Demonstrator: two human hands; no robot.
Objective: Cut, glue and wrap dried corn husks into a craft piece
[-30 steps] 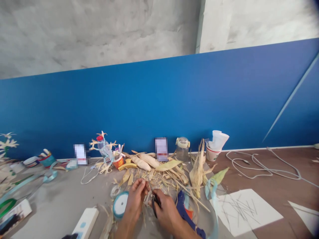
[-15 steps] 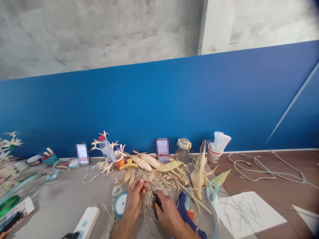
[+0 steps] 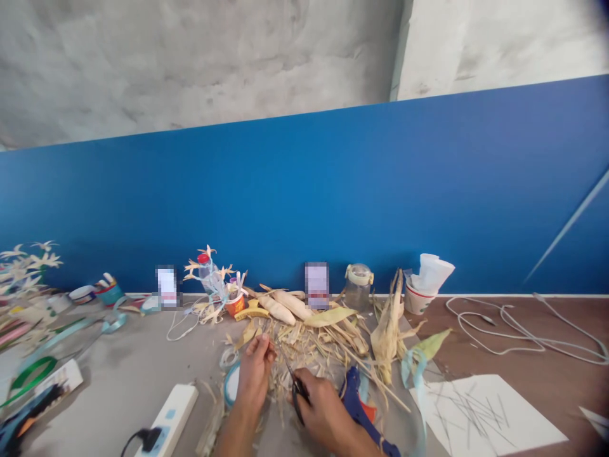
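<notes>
My right hand grips black-handled scissors, their blades pointing up and away toward my left fingertips. My left hand is closed in a pinch just left of the blades; what sits between its fingertips is too small to make out. Beneath and beyond both hands spreads a litter of dry corn husk scraps. A ribbon spool is partly covered by my left hand. Beside my right hand lies a dark blue glue gun with an orange trigger.
Whole husks lie behind the scraps, near a phone and a lidded jar. A power strip is at front left. White paper with thin dark sticks is at right, below a white cable.
The view has turned slightly left, so the table things appear further right. My left hand now covers more of the ribbon spool. The scissors stay in my right hand.
</notes>
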